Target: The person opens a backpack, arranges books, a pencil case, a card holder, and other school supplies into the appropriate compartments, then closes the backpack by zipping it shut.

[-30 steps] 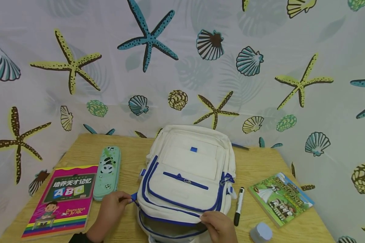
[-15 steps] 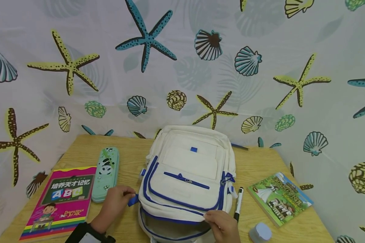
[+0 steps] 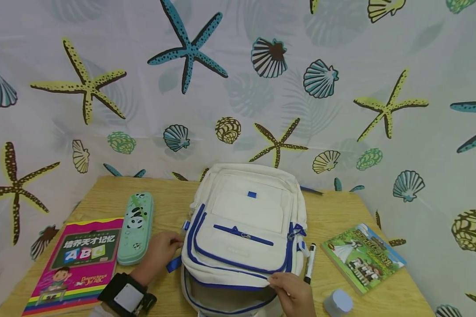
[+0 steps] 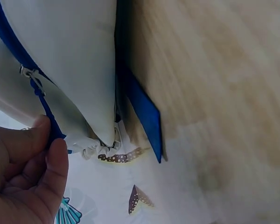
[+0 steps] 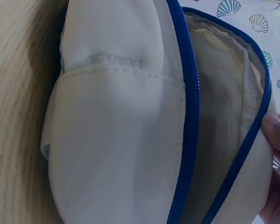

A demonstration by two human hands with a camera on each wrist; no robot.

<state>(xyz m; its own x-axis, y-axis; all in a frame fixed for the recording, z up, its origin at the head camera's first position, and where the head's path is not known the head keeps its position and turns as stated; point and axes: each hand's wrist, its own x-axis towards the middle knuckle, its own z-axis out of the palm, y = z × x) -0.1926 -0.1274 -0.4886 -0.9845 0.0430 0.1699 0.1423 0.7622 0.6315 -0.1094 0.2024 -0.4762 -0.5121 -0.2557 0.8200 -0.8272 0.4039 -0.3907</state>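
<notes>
Backpack [image 3: 238,211] on counter [image 3: 174,189], L hand [image 3: 160,253] pinching blue zip pull [image 4: 45,105], R hand [image 3: 291,291] gripping its unzipped edge [image 5: 253,163].

White cloth backdrop [image 3: 238,97] — printed starfish [image 3: 189,49], shells [image 3: 321,78] — behind wood-grain table [image 3: 335,211]

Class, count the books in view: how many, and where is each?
2: the pink book left of the backpack, and the green book right of it, beyond the marker. The backpack may hide others.
</notes>
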